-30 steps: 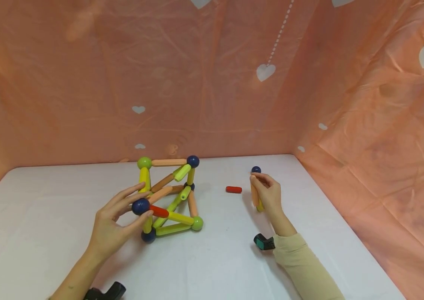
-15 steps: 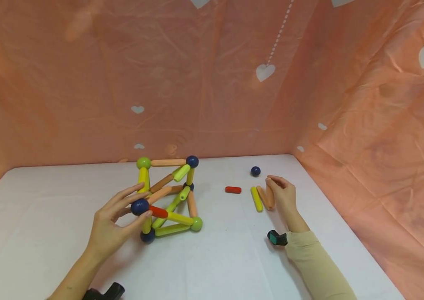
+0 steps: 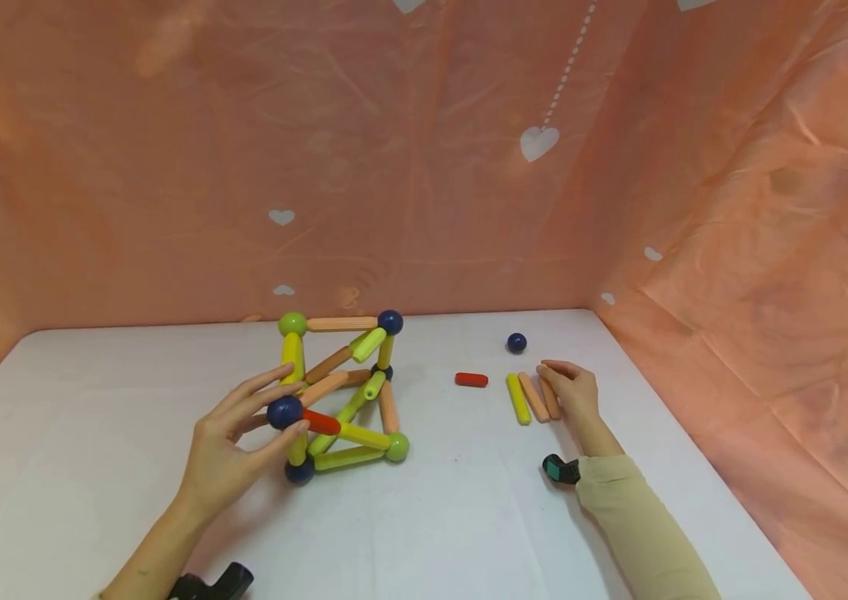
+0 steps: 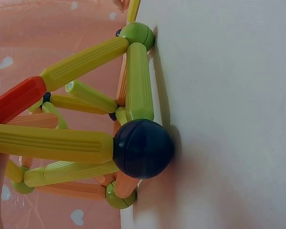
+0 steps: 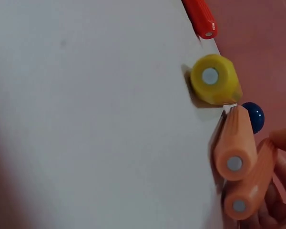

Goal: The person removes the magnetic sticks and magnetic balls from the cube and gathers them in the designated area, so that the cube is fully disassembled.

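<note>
A frame of magnetic rods and balls (image 3: 348, 457) stands left of centre, with dark blue and green balls at its corners. My left hand (image 3: 232, 442) pinches its front upper dark blue ball (image 3: 285, 412), where a red rod (image 3: 321, 422) joins. In the left wrist view a lower dark blue ball (image 4: 143, 149) touches the table. Over on the right, my right hand (image 3: 577, 400) pinches the far end of an orange magnetic rod (image 5: 255, 183), which lies low over the table. A second orange rod (image 5: 235, 143) and a yellow rod (image 5: 214, 78) lie beside it.
A loose dark blue ball (image 3: 517, 342) is behind the rods, and a loose red rod (image 3: 472, 380) lies to their left. The white table (image 3: 424, 533) meets an orange sheet (image 3: 424, 167) at the back and right.
My right hand has moved right, away from the blue ball, taking an orange rod with it. That rod now lies nearly parallel to the other orange one. My left hand stays put.
</note>
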A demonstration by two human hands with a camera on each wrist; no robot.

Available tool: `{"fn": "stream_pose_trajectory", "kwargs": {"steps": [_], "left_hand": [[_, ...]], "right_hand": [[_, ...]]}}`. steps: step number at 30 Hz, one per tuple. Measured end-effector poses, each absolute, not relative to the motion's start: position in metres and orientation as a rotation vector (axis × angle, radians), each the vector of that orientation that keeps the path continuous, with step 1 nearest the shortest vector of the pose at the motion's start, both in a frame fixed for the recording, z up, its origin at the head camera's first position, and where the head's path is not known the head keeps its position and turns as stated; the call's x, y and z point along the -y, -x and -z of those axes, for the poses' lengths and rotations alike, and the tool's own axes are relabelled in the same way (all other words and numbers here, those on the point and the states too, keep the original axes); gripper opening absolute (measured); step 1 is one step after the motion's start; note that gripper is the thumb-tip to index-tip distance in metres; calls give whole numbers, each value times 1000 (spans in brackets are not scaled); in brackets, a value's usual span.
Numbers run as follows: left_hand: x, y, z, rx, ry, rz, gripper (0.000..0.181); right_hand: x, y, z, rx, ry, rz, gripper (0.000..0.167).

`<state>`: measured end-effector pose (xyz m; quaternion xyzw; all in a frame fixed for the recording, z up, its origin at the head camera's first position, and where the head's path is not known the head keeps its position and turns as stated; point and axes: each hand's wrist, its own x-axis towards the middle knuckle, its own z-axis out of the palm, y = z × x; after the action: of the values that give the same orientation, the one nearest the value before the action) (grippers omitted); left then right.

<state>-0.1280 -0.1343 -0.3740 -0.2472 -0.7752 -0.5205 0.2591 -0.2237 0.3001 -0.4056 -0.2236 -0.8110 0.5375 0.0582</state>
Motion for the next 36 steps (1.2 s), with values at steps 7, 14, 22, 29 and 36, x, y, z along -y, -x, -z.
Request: {"fn": "stream_pose_trajectory", "kwargs": {"steps": [7, 14, 22, 29, 36], "left_hand": [[133, 128, 373, 2100, 670, 1432, 49], [132, 129, 373, 2117, 656, 1455, 49], [132, 127, 374, 2099, 663, 1512, 49], [132, 127, 375, 2076, 659, 1587, 47], [131, 124, 375, 2081, 609, 1671, 44]], "right_hand": [[-301, 225, 405, 2542, 708, -1542, 38], [-300, 226, 402, 2578, 733, -1548, 39], [-288, 223, 390, 2416, 736, -1572, 37], [-272, 221, 382, 2385, 607, -1511, 32], [-246, 216, 372, 2376, 467, -1567, 30]]}}
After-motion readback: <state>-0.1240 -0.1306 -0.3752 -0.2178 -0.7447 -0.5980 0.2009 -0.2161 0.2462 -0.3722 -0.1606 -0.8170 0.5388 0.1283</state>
